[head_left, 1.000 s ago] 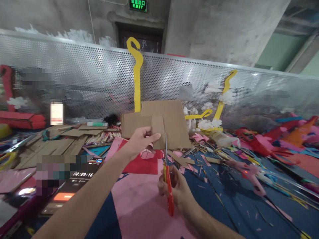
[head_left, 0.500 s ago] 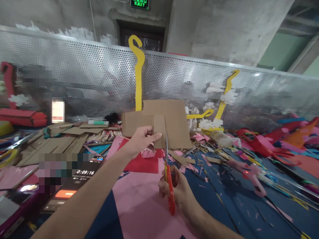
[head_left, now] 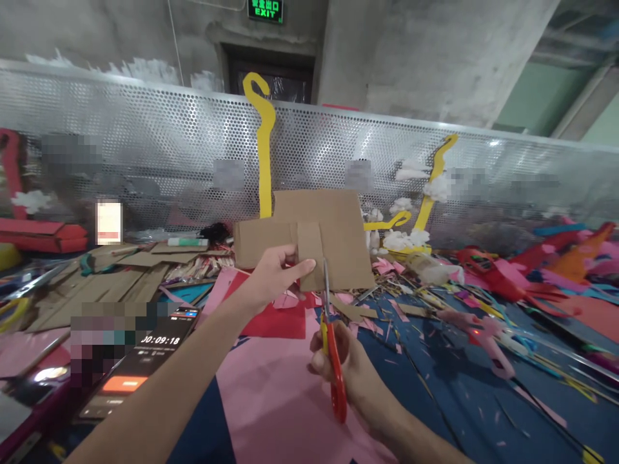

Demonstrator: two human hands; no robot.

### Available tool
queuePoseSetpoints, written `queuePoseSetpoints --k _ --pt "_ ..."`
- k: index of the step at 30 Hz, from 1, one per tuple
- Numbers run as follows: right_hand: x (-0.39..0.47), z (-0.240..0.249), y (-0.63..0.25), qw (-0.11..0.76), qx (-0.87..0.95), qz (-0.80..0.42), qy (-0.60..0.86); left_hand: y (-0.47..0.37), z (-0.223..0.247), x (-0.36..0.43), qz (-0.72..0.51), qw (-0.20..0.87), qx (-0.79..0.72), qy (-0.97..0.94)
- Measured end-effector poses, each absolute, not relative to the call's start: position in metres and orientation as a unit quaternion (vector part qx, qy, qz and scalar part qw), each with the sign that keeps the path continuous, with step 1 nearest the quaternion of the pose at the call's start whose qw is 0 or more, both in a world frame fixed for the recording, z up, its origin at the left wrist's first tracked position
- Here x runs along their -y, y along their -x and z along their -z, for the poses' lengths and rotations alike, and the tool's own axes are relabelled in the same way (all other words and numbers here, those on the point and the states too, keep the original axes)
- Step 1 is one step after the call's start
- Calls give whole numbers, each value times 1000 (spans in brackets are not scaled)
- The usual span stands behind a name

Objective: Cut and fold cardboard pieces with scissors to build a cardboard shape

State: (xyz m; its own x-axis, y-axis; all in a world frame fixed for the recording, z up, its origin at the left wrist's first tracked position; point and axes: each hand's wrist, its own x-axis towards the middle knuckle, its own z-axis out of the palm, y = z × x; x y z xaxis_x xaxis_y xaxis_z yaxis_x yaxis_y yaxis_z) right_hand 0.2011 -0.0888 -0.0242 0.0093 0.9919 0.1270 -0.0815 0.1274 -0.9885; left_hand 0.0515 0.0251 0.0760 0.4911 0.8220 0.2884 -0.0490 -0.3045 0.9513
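Note:
My left hand (head_left: 278, 274) pinches a piece of brown cardboard (head_left: 338, 232) near its middle, the thumb pressing on a narrow strip (head_left: 310, 241) that lies over the larger sheet. In my right hand (head_left: 345, 361) are scissors (head_left: 335, 370) with red and yellow handles. Their blades point away from me and meet the cardboard just right of the strip, partly over its lower edge. Below the cardboard lie a red sheet (head_left: 280, 320) and a large pink sheet (head_left: 285, 386). Behind it rises a tall yellow hooked strip (head_left: 265, 148).
A pink glue gun (head_left: 491, 338) with a lit red light lies at right among paper scraps. At left are a phone (head_left: 145, 361) showing a timer and cardboard pieces (head_left: 101, 283). A perforated metal panel (head_left: 309, 154) stands behind, with a yellow strip and white tufts (head_left: 406, 240) before it.
The view has shifted slightly, and the phone's timer has advanced. The scissors' handles have tilted a little to the right and down; the left hand keeps the same grip on the cardboard.

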Motion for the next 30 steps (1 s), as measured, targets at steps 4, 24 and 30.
queuePoseSetpoints --k 4,24,30 --pt "92 20 -206 561 506 -478 449 -56 -73 -26 -417 519 -273 -695" --pt "93 17 -211 492 460 -641 368 -44 -72 -32 -404 516 -292 -696" --pt "94 17 -209 498 455 -639 370 -43 -67 -37 -391 529 -293 -693"
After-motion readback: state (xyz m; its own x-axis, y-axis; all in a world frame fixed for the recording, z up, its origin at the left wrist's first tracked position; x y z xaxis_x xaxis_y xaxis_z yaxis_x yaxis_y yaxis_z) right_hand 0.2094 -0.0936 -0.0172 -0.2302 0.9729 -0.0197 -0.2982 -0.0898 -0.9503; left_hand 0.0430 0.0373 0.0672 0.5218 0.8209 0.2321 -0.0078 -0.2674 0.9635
